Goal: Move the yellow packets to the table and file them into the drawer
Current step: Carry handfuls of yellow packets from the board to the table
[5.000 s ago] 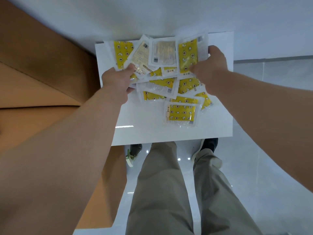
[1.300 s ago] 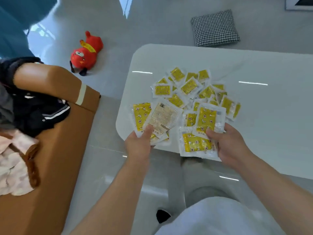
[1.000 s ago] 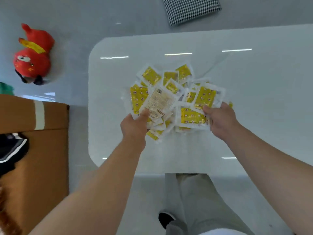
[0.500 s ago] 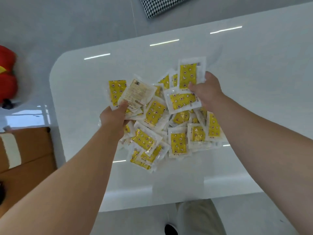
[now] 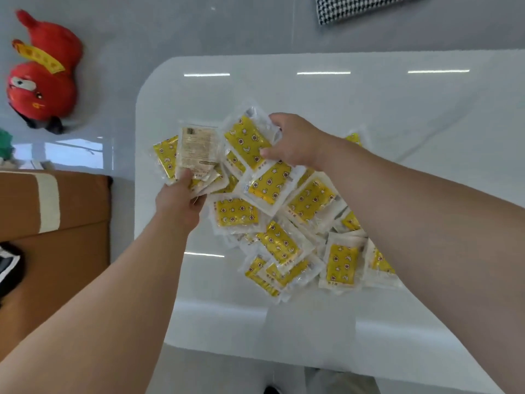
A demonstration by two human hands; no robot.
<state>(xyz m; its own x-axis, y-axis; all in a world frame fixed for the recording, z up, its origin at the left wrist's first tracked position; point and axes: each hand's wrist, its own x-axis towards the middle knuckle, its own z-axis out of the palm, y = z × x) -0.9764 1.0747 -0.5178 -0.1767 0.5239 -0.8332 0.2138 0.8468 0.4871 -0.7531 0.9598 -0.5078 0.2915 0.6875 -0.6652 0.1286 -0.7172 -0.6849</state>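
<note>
Yellow packets (image 5: 284,245), where are they? — DESK

Heaped loose and overlapping on the white table (image 5: 383,115), from close to its near edge up toward its middle. — PHOTOGRAPHER

Anything nearer than the table? — DESK

Below its near edge, a grey trouser leg (image 5: 341,379) and the tip of a dark shoe (image 5: 271,389). — PHOTOGRAPHER

And the hands? — DESK

Both arms are bare and reach over the table. The left hand (image 5: 177,200), near the table's left edge, grips a fan of packets (image 5: 167,157), thumb pressed on a pale packet (image 5: 197,147) that shows its printed back. The right hand (image 5: 295,140), at the far end of the heap, pinches a single packet (image 5: 247,140) between thumb and curled fingers, lifted and tilted above the others. — PHOTOGRAPHER

Surroundings? — DESK

Left of the table stands a brown piece of furniture (image 5: 74,223) with a pale strip across it. Farther off on the grey floor, beyond the table's left corner, lies a red plush toy (image 5: 39,81); past the far edge, a black-and-white checked cushion (image 5: 355,7). — PHOTOGRAPHER
</note>
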